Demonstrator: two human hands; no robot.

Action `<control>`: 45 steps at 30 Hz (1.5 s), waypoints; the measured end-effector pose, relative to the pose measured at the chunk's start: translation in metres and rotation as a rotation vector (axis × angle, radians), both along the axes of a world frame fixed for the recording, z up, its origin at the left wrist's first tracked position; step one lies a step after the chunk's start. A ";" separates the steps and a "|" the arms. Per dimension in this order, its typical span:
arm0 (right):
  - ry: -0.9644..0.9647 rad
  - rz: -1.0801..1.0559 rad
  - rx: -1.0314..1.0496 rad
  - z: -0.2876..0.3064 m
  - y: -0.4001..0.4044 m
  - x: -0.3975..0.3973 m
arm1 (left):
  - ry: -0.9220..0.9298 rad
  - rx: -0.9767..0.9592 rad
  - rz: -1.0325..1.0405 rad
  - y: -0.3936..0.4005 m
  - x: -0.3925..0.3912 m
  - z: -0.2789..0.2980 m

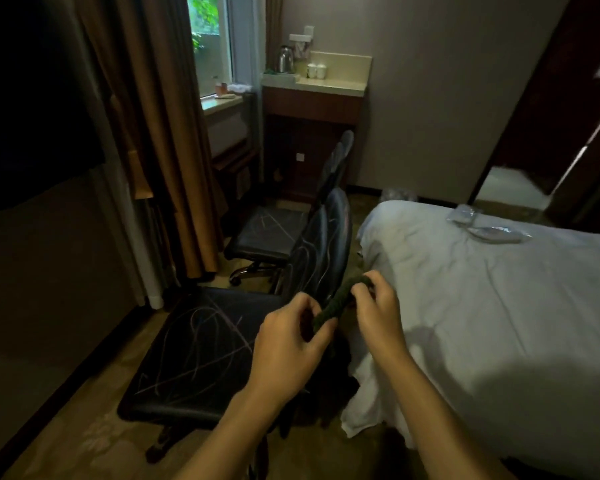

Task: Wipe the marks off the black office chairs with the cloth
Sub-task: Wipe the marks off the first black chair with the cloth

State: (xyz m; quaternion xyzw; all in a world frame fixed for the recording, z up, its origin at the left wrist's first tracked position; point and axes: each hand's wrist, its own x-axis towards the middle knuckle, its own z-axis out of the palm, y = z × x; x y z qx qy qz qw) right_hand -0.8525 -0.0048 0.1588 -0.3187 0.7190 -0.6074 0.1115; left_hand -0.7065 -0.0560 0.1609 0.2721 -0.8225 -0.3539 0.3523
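Crowding: bed (482,306) just right of near chair (201,355); far chair (271,230) by curtain (160,133).
Marks: pale scribbles on both seats.
Cloth (336,301): dark, rolled, pinched by left hand (291,344) and right hand (378,313) above near chair.

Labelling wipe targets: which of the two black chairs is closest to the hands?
The near chair, its scribbled seat directly under the left hand. The other chair stands farther back, by the curtain.

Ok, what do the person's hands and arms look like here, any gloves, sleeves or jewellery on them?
Both are bare: the left hand and right hand wear no gloves. No rings, watch or bands show. The forearms are uncovered to the frame's bottom edge, with no sleeve in view.
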 end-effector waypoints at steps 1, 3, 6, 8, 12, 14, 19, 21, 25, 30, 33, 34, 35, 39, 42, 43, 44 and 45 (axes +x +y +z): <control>-0.028 -0.014 0.016 -0.003 -0.006 -0.011 | -0.013 0.001 -0.003 -0.006 -0.012 -0.003; -0.075 -0.022 0.040 -0.009 -0.018 -0.032 | -0.023 0.012 0.001 -0.019 -0.032 -0.010; -0.119 -0.016 0.026 -0.019 -0.034 -0.055 | -0.024 -0.011 0.036 -0.037 -0.056 -0.018; -0.176 0.004 0.015 -0.027 -0.040 -0.067 | -0.029 -0.025 0.059 -0.043 -0.067 -0.023; -0.213 0.084 0.007 -0.039 -0.049 -0.085 | -0.090 -0.044 0.051 -0.044 -0.081 -0.033; -0.194 0.120 -0.001 -0.042 -0.055 -0.092 | -0.094 -0.042 0.082 -0.046 -0.088 -0.036; -0.085 0.258 -0.026 -0.053 -0.068 -0.113 | -0.125 -0.101 0.250 -0.046 -0.108 -0.034; -0.048 0.335 -0.060 -0.057 -0.074 -0.122 | -0.134 -0.142 0.337 -0.042 -0.116 -0.035; 0.010 0.535 -0.138 -0.068 -0.079 -0.145 | -0.121 -0.243 0.589 -0.026 -0.133 -0.045; 0.048 0.781 -0.175 -0.084 -0.077 -0.169 | -0.138 -0.278 1.030 0.015 -0.163 -0.065; 0.088 0.895 -0.153 -0.092 -0.070 -0.178 | -0.113 -0.121 1.194 0.037 -0.181 -0.072; 0.094 0.921 -0.161 -0.092 -0.068 -0.181 | -0.079 -0.071 1.238 0.041 -0.186 -0.073; 0.104 0.944 -0.166 -0.091 -0.068 -0.183 | -0.049 -0.038 1.279 0.043 -0.191 -0.074; 0.116 0.970 -0.186 -0.089 -0.078 -0.189 | 0.039 -0.006 1.366 0.039 -0.201 -0.081; 0.137 0.959 -0.232 -0.094 -0.082 -0.188 | 0.098 -0.059 1.402 0.036 -0.205 -0.087; 0.137 0.953 -0.252 -0.099 -0.083 -0.187 | 0.118 -0.086 1.402 0.035 -0.207 -0.089; 0.138 0.943 -0.276 -0.102 -0.084 -0.186 | 0.138 -0.110 1.402 0.034 -0.208 -0.091; 0.134 0.936 -0.300 -0.106 -0.086 -0.185 | 0.156 -0.130 1.402 0.031 -0.208 -0.094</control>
